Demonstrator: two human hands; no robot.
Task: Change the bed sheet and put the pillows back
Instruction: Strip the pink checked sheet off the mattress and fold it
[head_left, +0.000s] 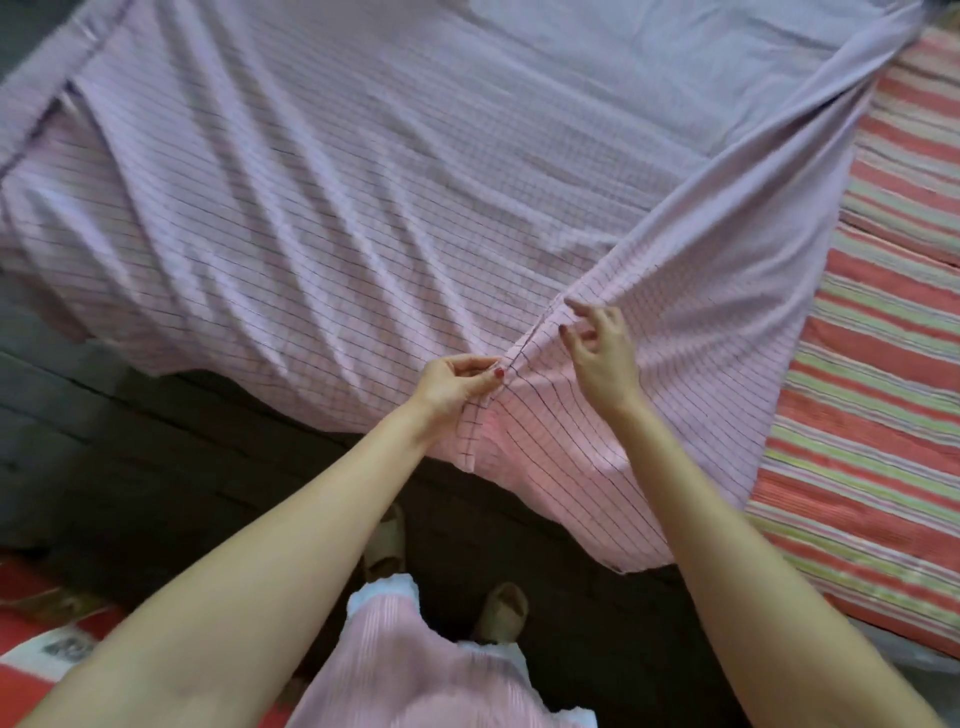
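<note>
- Sheet (322, 208), pink with thin dark checks, covers most of the bed, its far and left edges cut off by the frame; no pillows in view.
- Striped mattress (878, 389) lies bare at right.
- Left hand (457, 382) pinches the sheet's gathered fold.
- Right hand (602, 353), just beside, touches the same fold with loosely curled fingers; grip unclear.

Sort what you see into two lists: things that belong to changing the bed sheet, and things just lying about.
Belongs to the job:
pink checked cotton bed sheet
red and green striped mattress cover
left hand, pinching the sheet
right hand, pinching the sheet

Just lying about:
beige open-toed slippers
dark plank floor
</note>
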